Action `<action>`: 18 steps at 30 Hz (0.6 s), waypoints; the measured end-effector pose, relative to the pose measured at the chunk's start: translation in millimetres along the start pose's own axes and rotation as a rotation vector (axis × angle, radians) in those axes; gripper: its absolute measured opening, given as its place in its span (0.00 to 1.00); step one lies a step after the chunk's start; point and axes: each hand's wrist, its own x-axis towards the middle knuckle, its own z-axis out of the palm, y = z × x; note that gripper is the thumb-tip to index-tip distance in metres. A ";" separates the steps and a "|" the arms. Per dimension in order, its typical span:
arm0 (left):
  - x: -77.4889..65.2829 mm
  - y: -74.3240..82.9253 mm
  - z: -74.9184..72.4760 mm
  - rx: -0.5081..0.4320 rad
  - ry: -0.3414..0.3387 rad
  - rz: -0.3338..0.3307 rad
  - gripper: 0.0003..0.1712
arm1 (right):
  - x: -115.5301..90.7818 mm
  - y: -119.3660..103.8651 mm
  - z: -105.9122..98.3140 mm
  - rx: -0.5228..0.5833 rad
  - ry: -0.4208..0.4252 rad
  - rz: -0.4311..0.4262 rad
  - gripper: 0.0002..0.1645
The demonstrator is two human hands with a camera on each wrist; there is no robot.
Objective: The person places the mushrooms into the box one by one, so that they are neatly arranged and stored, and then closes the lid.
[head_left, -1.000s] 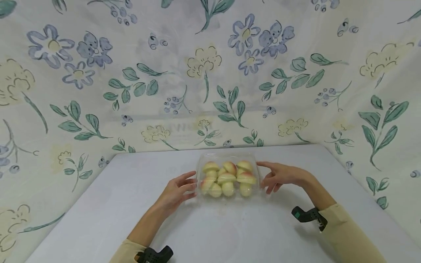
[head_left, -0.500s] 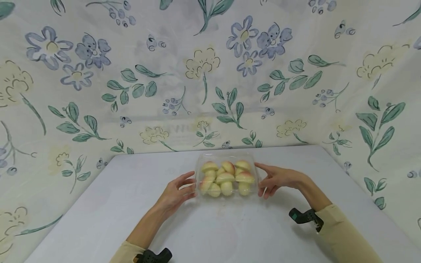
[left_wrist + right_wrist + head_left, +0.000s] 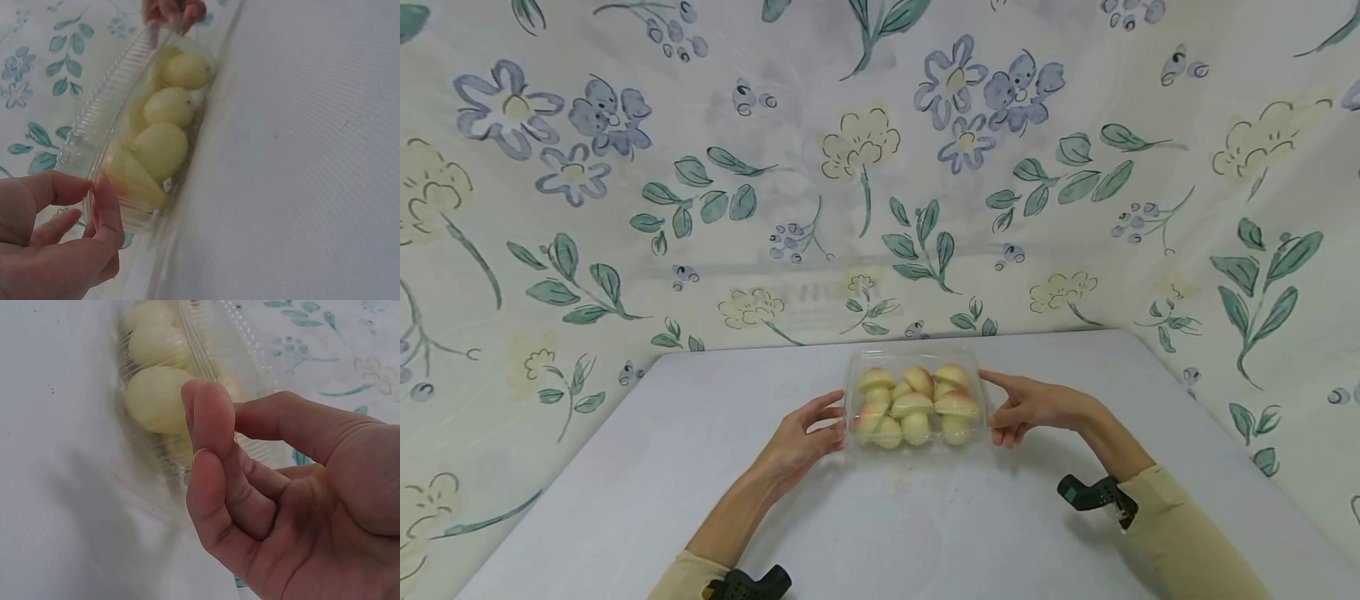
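Observation:
A clear plastic clamshell box [image 3: 917, 358] sits on the white table, its lid down over several pale yellow, red-tinged mushroom-shaped pieces [image 3: 915, 427]. At its left side, my left hand [image 3: 797, 446] pinches the rim between thumb and fingers, as the left wrist view shows close up. My right hand [image 3: 1037, 404] holds the opposite side; its index finger reaches along the far right corner while the lower fingers curl in by the edge. In the right wrist view, fingertips [image 3: 212, 419] cover part of the rim, so the exact contact there is partly hidden.
The white table [image 3: 925, 533] has a few tiny specks in front of the box. A pale curtain [image 3: 820, 250] with flowers and leaves hangs behind and at both sides. Each wrist carries a black camera mount [image 3: 1097, 493].
Box and hands hold nearly the same place. The whole head view has drifted a little, and the right hand's lower fingers have shifted slightly beside the box.

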 end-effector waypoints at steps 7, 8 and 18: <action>0.2 0.0 1.6 -0.012 0.037 -0.035 0.36 | 0.5 0.1 0.1 0.006 0.003 0.001 0.52; 0.2 0.1 2.3 -0.013 0.042 -0.040 0.36 | 0.2 0.0 0.2 0.004 0.005 0.004 0.52; -0.3 -0.2 4.4 0.001 0.060 -0.050 0.34 | -2.8 1.0 2.3 -0.032 0.052 0.047 0.52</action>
